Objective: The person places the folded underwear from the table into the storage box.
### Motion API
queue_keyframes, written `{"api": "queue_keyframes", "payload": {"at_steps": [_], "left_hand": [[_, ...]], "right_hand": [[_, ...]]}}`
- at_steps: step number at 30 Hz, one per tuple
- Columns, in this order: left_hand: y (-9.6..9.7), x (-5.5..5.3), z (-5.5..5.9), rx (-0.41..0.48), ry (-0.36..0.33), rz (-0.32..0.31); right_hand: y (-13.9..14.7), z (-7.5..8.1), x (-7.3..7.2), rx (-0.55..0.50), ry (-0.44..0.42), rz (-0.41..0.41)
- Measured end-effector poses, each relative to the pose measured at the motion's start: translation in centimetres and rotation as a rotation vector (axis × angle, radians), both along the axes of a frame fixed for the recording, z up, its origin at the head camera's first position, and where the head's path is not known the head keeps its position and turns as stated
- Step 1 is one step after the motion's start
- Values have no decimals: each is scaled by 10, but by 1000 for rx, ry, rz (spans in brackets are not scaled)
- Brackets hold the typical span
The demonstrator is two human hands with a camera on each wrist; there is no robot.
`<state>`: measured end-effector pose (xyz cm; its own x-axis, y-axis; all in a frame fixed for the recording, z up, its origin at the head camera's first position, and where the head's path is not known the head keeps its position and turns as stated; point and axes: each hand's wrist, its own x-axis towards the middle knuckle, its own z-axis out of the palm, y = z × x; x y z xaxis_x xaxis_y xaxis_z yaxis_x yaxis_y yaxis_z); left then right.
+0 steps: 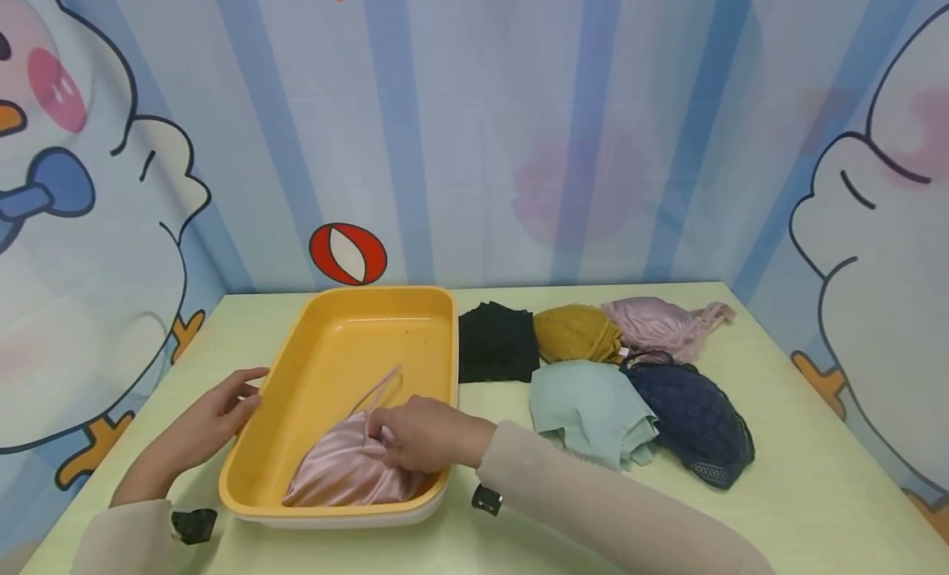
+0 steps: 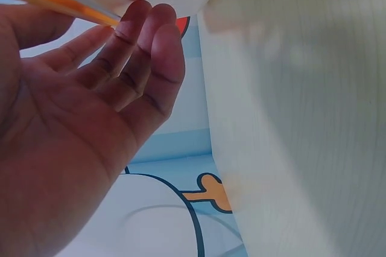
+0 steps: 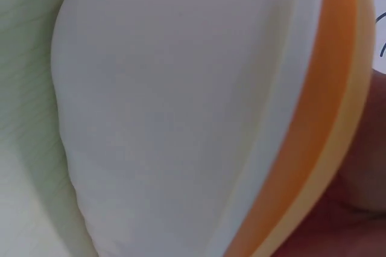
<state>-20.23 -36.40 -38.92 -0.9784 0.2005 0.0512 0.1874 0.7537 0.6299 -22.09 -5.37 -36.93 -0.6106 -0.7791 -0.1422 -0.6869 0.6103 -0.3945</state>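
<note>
A pink satin bra (image 1: 348,468) with a thin strap lies folded at the near end of the yellow tray (image 1: 371,338). My right hand (image 1: 428,433) reaches over the tray's right rim and pinches the bra's upper edge with curled fingers. In the right wrist view, the tray's white outer wall (image 3: 169,112) hides most of that hand. My left hand (image 1: 203,427) rests against the tray's left side, its fingers loosely bent. The left wrist view shows the fingertips (image 2: 164,46) right at the outer wall under the rim, with the palm holding nothing.
Right of the tray lie a folded black garment (image 1: 498,344), a mustard lace bra (image 1: 574,332), a pink lace bra (image 1: 652,320), a folded mint garment (image 1: 589,410) and a navy bra (image 1: 689,418). A printed cloth backdrop (image 1: 482,147) stands behind the table (image 1: 808,476).
</note>
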Motion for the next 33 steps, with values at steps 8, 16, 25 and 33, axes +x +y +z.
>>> {"api": "queue_keyframes", "payload": {"at_steps": [8, 16, 25, 33], "left_hand": [[1, 0, 0, 5, -7, -2], [1, 0, 2, 9, 0, -7], [-2, -2, -3, 4, -3, -8], [-2, -2, -2, 11, -10, -12]], "right_hand": [[7, 2, -1, -34, -24, 10], [20, 8, -4, -74, 7, -37], [40, 17, -11, -121, 48, -106], [65, 28, -20, -197, 113, -145]]}}
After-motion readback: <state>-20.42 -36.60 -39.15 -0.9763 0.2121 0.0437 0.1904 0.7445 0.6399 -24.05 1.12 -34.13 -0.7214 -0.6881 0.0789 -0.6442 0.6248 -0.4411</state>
